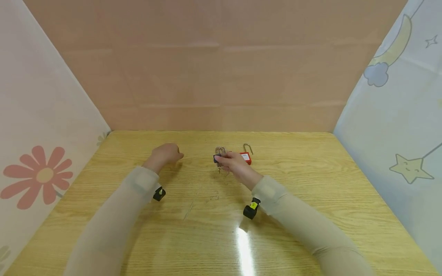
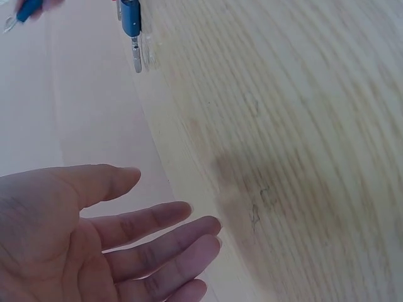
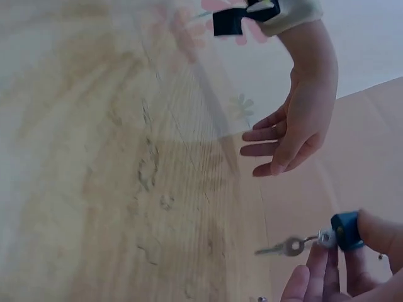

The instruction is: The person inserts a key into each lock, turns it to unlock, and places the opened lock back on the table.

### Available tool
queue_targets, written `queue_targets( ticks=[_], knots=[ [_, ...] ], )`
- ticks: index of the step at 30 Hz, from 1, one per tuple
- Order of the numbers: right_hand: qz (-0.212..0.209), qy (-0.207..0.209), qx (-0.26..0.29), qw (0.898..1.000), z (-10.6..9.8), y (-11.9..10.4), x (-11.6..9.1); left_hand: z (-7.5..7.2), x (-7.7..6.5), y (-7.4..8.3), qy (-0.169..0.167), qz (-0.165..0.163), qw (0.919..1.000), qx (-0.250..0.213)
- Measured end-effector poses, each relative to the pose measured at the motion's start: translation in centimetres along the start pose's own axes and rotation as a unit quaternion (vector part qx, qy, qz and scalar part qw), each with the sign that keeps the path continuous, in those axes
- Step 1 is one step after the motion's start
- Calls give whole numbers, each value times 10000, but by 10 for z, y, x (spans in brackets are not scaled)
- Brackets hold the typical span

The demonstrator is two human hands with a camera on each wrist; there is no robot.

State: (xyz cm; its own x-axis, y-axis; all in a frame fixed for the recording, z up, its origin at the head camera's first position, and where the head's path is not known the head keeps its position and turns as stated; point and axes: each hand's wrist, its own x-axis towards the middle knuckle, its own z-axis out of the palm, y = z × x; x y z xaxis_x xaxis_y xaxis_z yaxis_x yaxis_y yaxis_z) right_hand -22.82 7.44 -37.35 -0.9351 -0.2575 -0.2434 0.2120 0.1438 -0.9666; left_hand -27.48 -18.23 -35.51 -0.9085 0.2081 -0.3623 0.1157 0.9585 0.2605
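Note:
My right hand point(image 1: 235, 163) pinches a small blue padlock point(image 3: 347, 231) between thumb and fingers. From its near end hangs a silver key point(image 3: 293, 246) on a small ring, with a second key seemingly at the lock. In the left wrist view another blue padlock point(image 2: 131, 19) lies on the table, its silver shackle point(image 2: 136, 58) showing. A red padlock point(image 1: 246, 157) with a white label lies just beyond the right hand, partly hidden by it. Off to the left, my left hand point(image 1: 166, 153) hovers over the table with relaxed fingers point(image 2: 164, 251), holding nothing.
The wooden table point(image 1: 193, 237) has scratch marks near its middle. A silver shackle point(image 1: 248, 148) stands out behind the red padlock. A pinkish-brown panel point(image 1: 221, 84) closes off the back, with printed white sheets at both sides. Black cameras point(image 1: 251, 209) sit on the wrists.

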Motion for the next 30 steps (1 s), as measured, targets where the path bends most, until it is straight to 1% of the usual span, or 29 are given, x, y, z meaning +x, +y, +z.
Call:
queue_targets(
  ticks=[2,4,7,9,14,16,18,21,23,24,27,30],
  knots=[
    [-164,18,-499,9986,2,-3,7,0,0,1,-5,9,10000,8],
    [-306,39,-1047,9940,3,-4,15,1,1,2,-25,18,10000,6],
    [-429,129,-1873,9813,6,-8,26,2,1,4,-83,19,10000,24],
    [-396,186,-2207,9744,9,-11,33,3,1,4,-87,11,10000,35],
    [-233,323,-2399,9700,22,-13,50,3,-1,5,-75,-58,10000,28],
    [-284,425,-2644,9631,27,-11,56,3,-2,6,-61,-101,9999,30],
    [-335,590,-2998,9516,32,-8,63,3,-2,6,-41,-120,9999,40],
    [-356,831,-3377,9369,36,-3,70,5,0,8,3,-80,10000,55],
    [-308,882,-3543,9305,38,2,74,6,0,8,25,-52,10000,68],
    [-274,876,-3588,9289,39,4,75,7,0,8,35,-54,10000,66],
    [-247,782,-3728,9243,41,8,78,8,0,8,54,-87,9999,52],
    [-308,705,-3902,9175,44,10,79,9,0,7,64,-113,9999,39]
  ],
)
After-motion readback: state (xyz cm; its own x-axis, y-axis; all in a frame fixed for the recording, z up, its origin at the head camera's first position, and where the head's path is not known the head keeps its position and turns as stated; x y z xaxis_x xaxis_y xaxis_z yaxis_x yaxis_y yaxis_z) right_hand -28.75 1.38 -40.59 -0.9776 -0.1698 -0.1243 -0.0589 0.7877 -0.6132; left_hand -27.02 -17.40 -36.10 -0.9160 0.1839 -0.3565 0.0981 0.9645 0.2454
